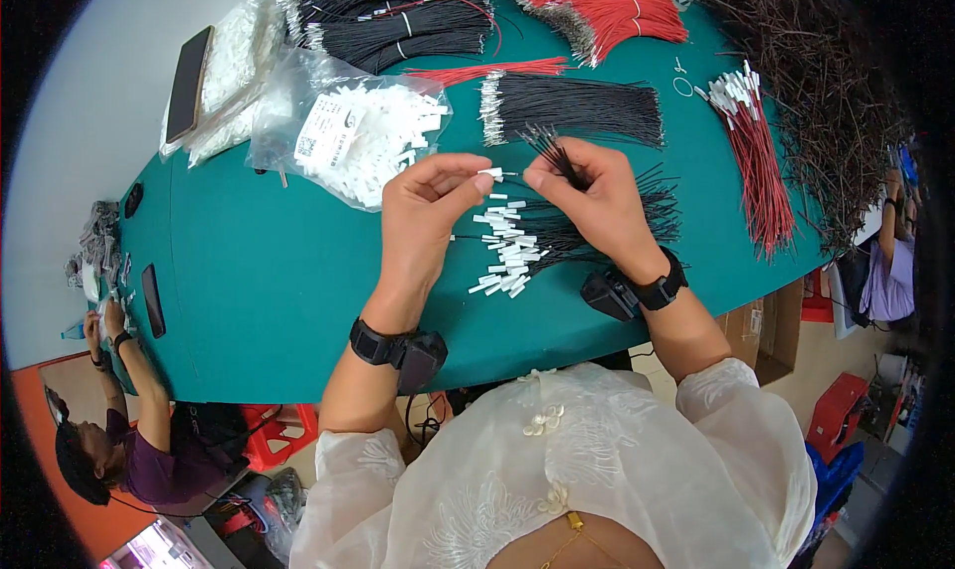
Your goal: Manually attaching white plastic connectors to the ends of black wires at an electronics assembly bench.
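Between the thumb and fingertips of my left hand (423, 201) is a small white connector housing (493, 174). My right hand (605, 196) is closed round a bunch of black wires (557, 157) whose bare metal tips fan up past the thumb. One wire tip from that hand points at the connector; whether it is inside cannot be made out. Beneath both hands lies a loose pile of black wires with white connectors (509, 253) on their left ends. Just beyond the hands lies a flat row of black wires (587, 106) with pale ends at the left.
A clear bag of white connectors (423, 121) lies left of the row, with more bags and a dark phone (189, 84) behind. Black bundles (398, 17), red bundles (607, 12), red wires with connectors (756, 161) and a dark wire heap (811, 82) surround the green table (269, 300). Another person (129, 440) works at left.
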The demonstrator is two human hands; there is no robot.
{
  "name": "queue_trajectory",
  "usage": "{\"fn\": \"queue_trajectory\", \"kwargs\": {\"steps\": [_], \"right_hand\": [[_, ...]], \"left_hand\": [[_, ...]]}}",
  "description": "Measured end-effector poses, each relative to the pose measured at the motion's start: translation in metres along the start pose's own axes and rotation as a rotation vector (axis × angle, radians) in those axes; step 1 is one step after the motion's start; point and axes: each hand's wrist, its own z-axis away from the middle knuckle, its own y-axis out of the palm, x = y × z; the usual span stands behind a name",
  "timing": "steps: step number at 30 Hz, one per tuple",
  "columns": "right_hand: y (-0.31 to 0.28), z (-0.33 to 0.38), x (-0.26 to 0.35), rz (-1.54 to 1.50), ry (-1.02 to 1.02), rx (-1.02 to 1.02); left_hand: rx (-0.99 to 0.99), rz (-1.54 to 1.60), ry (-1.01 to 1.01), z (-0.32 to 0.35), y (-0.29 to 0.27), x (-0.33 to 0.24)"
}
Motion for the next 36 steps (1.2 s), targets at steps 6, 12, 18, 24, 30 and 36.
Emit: {"fn": "queue_trajectory", "kwargs": {"steps": [6, 12, 18, 24, 30, 36], "right_hand": [[0.0021, 0.0005, -0.0041, -0.026, -0.015, 0.008], [0.0016, 0.0001, -0.0032, 0.009, -0.02, 0.017], [0.0015, 0.0007, -0.0023, 0.006, -0.024, 0.036], [0.0028, 0.0029, 0.0, 0.033, -0.054, 0.031], [0.003, 0.0027, -0.002, 0.095, -0.08, 0.005], [0.0053, 0.0033, 0.0021, 0.128, -0.093, 0.013]], "left_hand": [[0.004, -0.026, -0.006, 0.0007, 0.0025, 0.001], [-0.009, -0.058, -0.009, 0.002, 0.0036, 0.0032], [-0.009, -0.08, -0.001, 0.0018, 0.0035, 0.0004], [0.003, -0.1, 0.017, 0.0011, 0.0035, 0.0011], [0.009, -0.117, 0.016, 0.0013, 0.0022, 0.0023], [0.01, -0.143, 0.051, 0.0022, 0.0039, 0.0067]]}}
